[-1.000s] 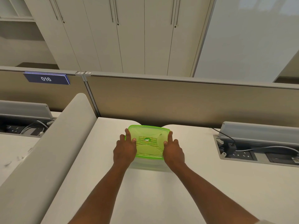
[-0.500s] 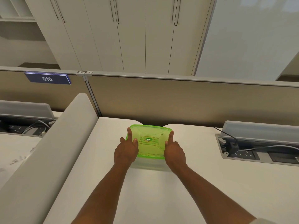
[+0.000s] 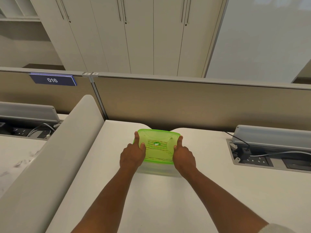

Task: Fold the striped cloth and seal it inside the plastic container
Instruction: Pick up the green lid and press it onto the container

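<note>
A clear plastic container (image 3: 157, 169) stands on the white desk (image 3: 168, 199) with its translucent green lid (image 3: 158, 138) on top. Through the lid the striped cloth (image 3: 159, 151) shows as brown wavy lines. My left hand (image 3: 132, 156) grips the container's left side, thumb lying on the lid and index finger stretched along the edge. On the opposite side my right hand (image 3: 184, 156) holds it the same way, thumb on the lid.
A brown partition wall (image 3: 185, 101) rises just behind the container. A curved white divider (image 3: 55, 157) runs along the desk's left. An open cable tray (image 3: 269, 155) with sockets and cables sits at the right; another tray (image 3: 28, 126) is on the neighbouring desk.
Both hands stay on the container's sides. The left thumb has shifted a little further onto the lid; the container has not moved.
</note>
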The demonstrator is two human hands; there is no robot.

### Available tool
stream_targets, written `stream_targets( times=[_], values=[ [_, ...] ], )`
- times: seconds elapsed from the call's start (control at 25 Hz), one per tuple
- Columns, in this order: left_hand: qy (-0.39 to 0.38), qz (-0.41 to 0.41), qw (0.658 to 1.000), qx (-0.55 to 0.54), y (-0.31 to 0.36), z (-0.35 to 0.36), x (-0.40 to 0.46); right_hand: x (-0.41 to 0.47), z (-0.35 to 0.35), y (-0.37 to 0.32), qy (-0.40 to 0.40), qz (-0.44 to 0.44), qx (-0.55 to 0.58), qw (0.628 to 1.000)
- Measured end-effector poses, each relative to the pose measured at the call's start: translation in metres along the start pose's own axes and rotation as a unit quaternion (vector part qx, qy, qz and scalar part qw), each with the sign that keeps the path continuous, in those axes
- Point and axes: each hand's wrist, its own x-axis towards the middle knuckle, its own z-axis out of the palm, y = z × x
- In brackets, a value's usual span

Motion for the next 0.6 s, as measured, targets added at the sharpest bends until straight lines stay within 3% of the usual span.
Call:
stream_targets(
  times=[0.6],
  values=[
    [0.000, -0.008, 1.000, 0.001, 0.0008, 0.0022, -0.0040, 0.0077, -0.0014, 0.0082, -0.013, -0.013, 0.023, 1.000]
  ],
)
